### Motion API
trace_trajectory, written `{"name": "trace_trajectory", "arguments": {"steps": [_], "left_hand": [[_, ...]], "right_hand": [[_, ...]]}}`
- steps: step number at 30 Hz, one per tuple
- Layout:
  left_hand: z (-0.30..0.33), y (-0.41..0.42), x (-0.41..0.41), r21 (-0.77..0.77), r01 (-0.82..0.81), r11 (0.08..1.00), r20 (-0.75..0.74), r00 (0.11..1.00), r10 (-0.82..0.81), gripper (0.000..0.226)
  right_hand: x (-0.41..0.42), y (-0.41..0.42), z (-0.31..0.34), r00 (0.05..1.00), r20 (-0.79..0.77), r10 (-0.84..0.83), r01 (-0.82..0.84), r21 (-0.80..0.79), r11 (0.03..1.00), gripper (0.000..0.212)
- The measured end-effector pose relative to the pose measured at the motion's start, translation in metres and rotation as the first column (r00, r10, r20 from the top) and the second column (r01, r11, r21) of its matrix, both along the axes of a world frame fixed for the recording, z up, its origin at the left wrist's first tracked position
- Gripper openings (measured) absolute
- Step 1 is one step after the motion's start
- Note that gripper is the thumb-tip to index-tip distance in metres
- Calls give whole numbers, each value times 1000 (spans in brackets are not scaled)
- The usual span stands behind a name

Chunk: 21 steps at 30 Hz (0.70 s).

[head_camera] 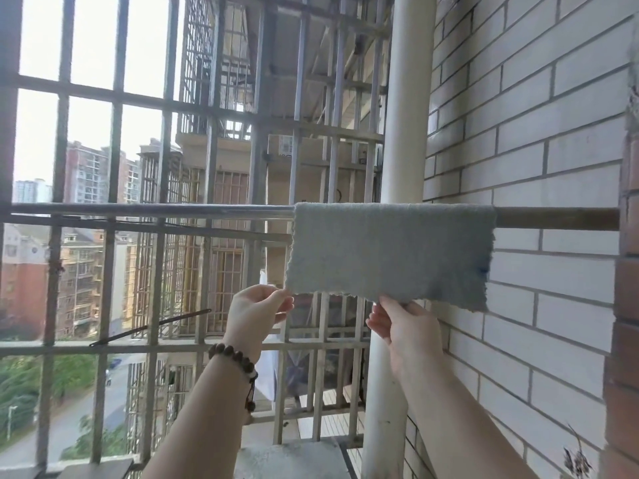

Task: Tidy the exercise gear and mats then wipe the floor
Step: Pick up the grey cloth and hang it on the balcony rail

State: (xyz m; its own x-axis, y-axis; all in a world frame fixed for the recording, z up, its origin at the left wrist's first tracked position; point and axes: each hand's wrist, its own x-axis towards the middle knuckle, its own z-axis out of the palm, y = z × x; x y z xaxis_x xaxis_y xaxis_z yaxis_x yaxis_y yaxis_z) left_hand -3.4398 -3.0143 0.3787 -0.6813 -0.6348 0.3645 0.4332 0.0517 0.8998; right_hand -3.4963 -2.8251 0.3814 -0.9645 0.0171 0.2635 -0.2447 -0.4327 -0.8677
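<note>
A grey, rough-edged rectangular terry cloth [390, 252] hangs folded over a horizontal metal rail [152, 211], a little toward three o'clock from the centre of the view. Below it, toward six o'clock, both hands reach up to its lower hem. The left hand [256, 311], with a dark wooden bead bracelet [235, 357] on its wrist, pinches the hem's nine o'clock corner between thumb and fingertips. The right hand [404, 324] pinches the same edge near its middle, fingers curled narrowly around the fabric.

As a judgement, this looks like either fetching the wiping cloth for the floor or hanging it to dry afterward; the view does not settle which. No exercise gear, mats or floor appear, so whether the tidying is done cannot be told from here.

No containers are visible. Around the cloth stand grey metal window bars [114, 133] from nine to twelve o'clock, a white vertical pipe [404, 133] at one o'clock passing behind the cloth, and a white brick-tiled wall [536, 150] at three o'clock.
</note>
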Motion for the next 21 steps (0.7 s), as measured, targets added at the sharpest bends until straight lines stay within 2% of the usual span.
{"name": "trace_trajectory", "arguments": {"steps": [2,6,10,12,14,16,17,19,21], "left_hand": [[-3,1,-1,-18,-13,1000,16,1000,13,10],[-4,2,-3,-9,-13,1000,-4,1000,13,10],[0,2,-4,15,-25,1000,-53,998,26,14],[-1,2,-5,-2,-37,999,-56,998,36,15],[-4,4,-8,-95,-130,987,-40,991,127,15],[-5,10,-13,-275,-344,898,-85,939,334,25],[-4,16,-15,-346,-448,824,-152,894,422,30],[3,36,-15,-448,-555,701,-283,832,477,34],[11,57,-18,-555,-555,620,-358,832,424,38]], "right_hand": [[-1,2,-4,1000,0,4,-4,-16,1000,18],[5,-7,5,988,5,157,-156,-51,986,12],[11,-12,8,965,100,244,-234,-102,967,12],[8,4,-3,979,135,156,-154,-22,988,29],[2,34,-13,990,106,-95,88,68,994,53],[-4,69,-16,946,10,-323,319,135,938,67],[-5,83,-14,929,-57,-365,369,140,919,63],[-5,100,-6,929,-157,-334,351,92,932,42],[-7,106,-1,927,-204,-314,331,58,942,16]]}}
